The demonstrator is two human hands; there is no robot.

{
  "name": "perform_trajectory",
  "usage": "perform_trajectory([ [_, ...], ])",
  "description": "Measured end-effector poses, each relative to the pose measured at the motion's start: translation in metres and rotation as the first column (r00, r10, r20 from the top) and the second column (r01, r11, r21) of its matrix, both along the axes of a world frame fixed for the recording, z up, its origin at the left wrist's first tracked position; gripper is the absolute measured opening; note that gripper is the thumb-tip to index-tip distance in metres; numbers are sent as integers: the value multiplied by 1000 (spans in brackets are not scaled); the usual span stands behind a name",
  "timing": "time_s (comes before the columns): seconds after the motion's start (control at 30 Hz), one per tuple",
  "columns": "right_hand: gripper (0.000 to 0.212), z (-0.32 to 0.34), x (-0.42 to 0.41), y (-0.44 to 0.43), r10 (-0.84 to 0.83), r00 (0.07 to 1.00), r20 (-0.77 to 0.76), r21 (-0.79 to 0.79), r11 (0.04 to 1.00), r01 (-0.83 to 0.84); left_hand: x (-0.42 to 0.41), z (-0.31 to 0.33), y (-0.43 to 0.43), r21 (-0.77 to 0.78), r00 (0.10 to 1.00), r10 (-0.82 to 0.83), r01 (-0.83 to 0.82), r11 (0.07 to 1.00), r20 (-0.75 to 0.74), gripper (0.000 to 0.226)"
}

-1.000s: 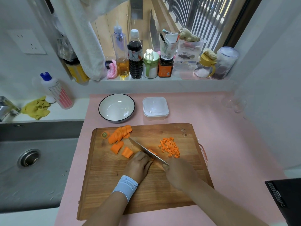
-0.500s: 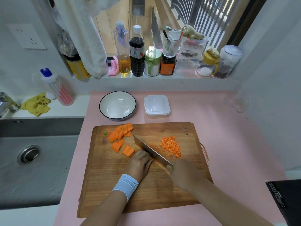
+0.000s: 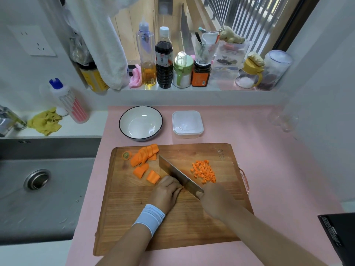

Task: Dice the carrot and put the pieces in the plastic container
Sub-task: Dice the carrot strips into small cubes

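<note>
At the near edge of the pink counter (image 3: pixel 269 160), a person's two forearms reach onto a large wooden cutting board (image 3: pixel 172 227). The left hand (image 3: pixel 167 192), with a pale blue wristband (image 3: pixel 149 217), rests near the middle of the board. Its fingers are curled under and its knuckles lie against the flat of a knife (image 3: pixel 178 174). Whatever is under the fingers is hidden, so I cannot tell if it holds anything. The right hand (image 3: pixel 215 198), just to its right, is wrapped around the knife's handle. The broad blade runs diagonally away toward the board's far left, its edge down on the wood.

Right of the blade, toward the board's far right, is a loose pile of diced carrot (image 3: pixel 204 170). Left of the blade lie two carrot chunks (image 3: pixel 141 169), one of them just beside the left hand's fingers. Beyond them, a fanned row of thick carrot slices (image 3: pixel 145 154) reaches the board's far edge. The cut-off carrot top (image 3: pixel 126 155) lies beside the row, near the far left corner.

Past the board on the counter stand a white bowl (image 3: pixel 141 125) with a dark rim and, to its right, the square plastic container (image 3: pixel 187 123), well apart from the diced pile. A steel sink (image 3: pixel 48 208) lies off the counter's left edge. Bottles and jars line the windowsill (image 3: pixel 192 89) at the far end.
</note>
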State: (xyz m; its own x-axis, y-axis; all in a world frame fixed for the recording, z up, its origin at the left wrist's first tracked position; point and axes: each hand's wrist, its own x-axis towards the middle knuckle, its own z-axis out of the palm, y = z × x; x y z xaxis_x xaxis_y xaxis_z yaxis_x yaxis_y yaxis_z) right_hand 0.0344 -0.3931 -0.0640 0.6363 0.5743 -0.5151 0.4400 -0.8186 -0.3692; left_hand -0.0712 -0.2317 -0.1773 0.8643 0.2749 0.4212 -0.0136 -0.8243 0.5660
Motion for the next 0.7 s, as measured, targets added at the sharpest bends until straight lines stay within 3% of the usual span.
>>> perform_trajectory([
  [0.27,28,13,-4,-3,56,998,0,-15,998,-56,0,6,1,-9,1000,-10,9,1000,-29,8],
  [0.43,30,36,5,-3,-43,994,-97,27,999,46,-5,13,13,-119,996,7,-17,993,-86,25],
  [0.57,29,43,13,-3,-117,989,-86,63,990,122,-1,27,23,-104,988,21,-37,994,-154,35],
  [0.7,24,45,15,-4,-158,987,-38,63,985,160,10,35,27,-16,949,-122,122,992,-290,50],
])
